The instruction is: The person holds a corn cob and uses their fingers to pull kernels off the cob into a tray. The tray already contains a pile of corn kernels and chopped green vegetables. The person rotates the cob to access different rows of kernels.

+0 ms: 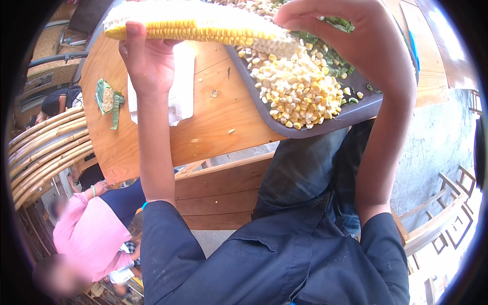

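My left hand [150,61] grips a partly shelled corn cob [198,33] near its left end, thumb across the front. Yellow kernels remain in rows along the cob's lower side, while its right end is bare. Glare washes out the upper side. My right hand [343,42] is bent in over the right end of the cob, thumb and fingertips close together at its upper edge. Whether they pinch a kernel or the cob, I cannot tell. Below the bare end, loose corn kernels [303,91] lie heaped in a dark plastic tray [289,131].
Chopped green leaves [337,63] share the tray. A white foam slab [181,84] and a leaf scrap [108,101] lie on the wooden table [213,126]. A wooden bench [221,190] is below the table's edge. At left are a person in pink [91,236] and bamboo poles [49,141].
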A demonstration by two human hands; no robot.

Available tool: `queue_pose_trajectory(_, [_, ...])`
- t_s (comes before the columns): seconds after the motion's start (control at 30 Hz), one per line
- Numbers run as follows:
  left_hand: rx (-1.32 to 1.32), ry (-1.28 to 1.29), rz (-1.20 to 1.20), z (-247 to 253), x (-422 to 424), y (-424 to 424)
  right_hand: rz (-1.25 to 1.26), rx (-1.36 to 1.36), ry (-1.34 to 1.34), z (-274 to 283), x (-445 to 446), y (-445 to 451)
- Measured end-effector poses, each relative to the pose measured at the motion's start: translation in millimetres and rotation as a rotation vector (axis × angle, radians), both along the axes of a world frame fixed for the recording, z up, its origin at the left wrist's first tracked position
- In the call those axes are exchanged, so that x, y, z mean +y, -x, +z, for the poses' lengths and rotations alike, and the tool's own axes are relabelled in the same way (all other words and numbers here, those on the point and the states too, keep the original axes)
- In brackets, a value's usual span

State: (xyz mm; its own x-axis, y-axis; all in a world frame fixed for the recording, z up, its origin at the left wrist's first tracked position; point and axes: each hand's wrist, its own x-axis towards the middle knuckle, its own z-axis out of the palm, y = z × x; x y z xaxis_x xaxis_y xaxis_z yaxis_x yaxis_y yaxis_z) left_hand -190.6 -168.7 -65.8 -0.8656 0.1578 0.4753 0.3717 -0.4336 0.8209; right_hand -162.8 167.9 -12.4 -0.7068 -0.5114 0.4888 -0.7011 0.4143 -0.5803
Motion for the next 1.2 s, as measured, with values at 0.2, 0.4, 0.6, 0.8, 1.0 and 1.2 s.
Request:
queue_pose_trajectory(0.2, [-0.092, 0.007, 0.135, -0.7, 18.5, -17.3, 0.082, 0.083, 0.331, -29.0, -9.9, 17.4])
queue_pose_trajectory(0.4, [0.009, 0.106, 0.007, -2.3, 15.8, -16.1, 0.098, 0.06, 0.287, -17.7, -41.8, -4.4])
queue_pose_trajectory(0.6, [0.147, 0.002, -0.265, 11.0, 41.8, -19.8, 0.032, -0.006, 0.207, -14.8, -47.8, -12.0])
queue_pose_trajectory(0.8, [-0.009, -0.024, -0.074, -4.5, 25.6, -16.5, 0.08, -0.073, 0.219, -19.9, -46.8, -8.6])
queue_pose_trajectory(1.0, [0.079, 0.157, -0.087, -3.6, 17.9, -8.8, 0.118, 0.19, 0.325, -24.0, -40.1, 2.6])
queue_pose_trajectory(1.2, [-0.006, 0.094, 0.041, -1.8, 19.1, -12.7, 0.07, 0.193, 0.352, -27.1, -38.2, 8.2])
